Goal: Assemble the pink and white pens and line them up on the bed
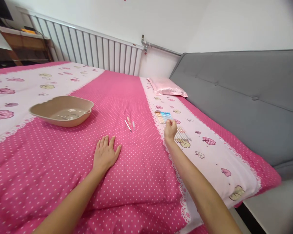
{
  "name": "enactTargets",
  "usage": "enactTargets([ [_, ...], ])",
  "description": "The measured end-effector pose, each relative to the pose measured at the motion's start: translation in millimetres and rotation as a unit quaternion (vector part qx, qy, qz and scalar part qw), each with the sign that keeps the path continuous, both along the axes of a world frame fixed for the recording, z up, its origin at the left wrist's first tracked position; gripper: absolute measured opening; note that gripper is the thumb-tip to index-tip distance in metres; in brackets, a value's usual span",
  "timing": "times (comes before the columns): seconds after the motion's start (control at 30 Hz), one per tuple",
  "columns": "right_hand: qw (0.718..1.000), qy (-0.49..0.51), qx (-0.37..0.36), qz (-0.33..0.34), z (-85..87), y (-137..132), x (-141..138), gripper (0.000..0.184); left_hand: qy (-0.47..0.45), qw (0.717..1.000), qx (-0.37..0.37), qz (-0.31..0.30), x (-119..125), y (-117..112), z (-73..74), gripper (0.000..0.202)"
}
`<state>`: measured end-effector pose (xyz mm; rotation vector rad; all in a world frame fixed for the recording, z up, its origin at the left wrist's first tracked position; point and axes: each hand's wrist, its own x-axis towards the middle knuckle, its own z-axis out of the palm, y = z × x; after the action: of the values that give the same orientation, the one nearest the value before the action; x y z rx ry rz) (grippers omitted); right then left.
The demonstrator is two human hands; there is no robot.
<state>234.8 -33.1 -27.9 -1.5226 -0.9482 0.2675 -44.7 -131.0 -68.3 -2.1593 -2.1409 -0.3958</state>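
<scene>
My left hand (pixel 105 154) rests flat on the pink dotted bedspread (pixel 136 175), fingers stretched out and nothing under them that shows. My right hand (pixel 170 130) is closed, fingertips pinched together, over the pens on the white strip; whatever it pinches is hidden. Just beyond it lies a neat row of orange and blue pens (pixel 163 117). To its right is a second row of pale pens with reddish parts (pixel 183 134), partly covered by the hand. Between my hands, a slim white pen (pixel 128 125) lies loose beside two other small pens.
A beige plastic basin (pixel 65 122) with small shiny items inside sits at the left. A pink satin pillow (pixel 166 87) lies at the far right of the bed, by a grey padded headboard (pixel 239 87). A white radiator (pixel 88 42) lines the wall.
</scene>
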Motion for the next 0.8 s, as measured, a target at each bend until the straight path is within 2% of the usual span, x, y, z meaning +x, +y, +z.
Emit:
enactTargets([
  [0.23, 0.987, 0.01, -0.086, 0.134, -13.7, 29, -84, 0.025, 0.001, 1.0, 0.011, -0.005, -1, -1, -0.7, 0.065],
  [0.4, 0.969, 0.016, -0.171, 0.177, -30.6, 52, -124, 0.02, -0.001, 1.0, 0.013, -0.004, 0, -1, -0.3, 0.064],
  [0.53, 0.958, 0.013, -0.22, 0.185, -43.5, 64, -129, 0.016, -0.035, 0.999, 0.018, -0.013, -2, -2, -1.8, 0.061],
  [0.67, 0.958, 0.045, -0.203, 0.199, -53.0, 65, -116, 0.026, -0.123, 0.992, 0.033, -0.01, -6, 1, 0.9, 0.054],
  [0.73, 0.952, 0.084, -0.188, 0.225, -55.8, 63, -110, 0.033, -0.184, 0.982, 0.045, -0.015, -6, 10, 9.8, 0.049],
  [0.8, 0.943, 0.13, -0.173, 0.253, -55.9, 62, -107, 0.036, -0.227, 0.971, 0.058, -0.046, -1, 26, 25.3, 0.043],
])
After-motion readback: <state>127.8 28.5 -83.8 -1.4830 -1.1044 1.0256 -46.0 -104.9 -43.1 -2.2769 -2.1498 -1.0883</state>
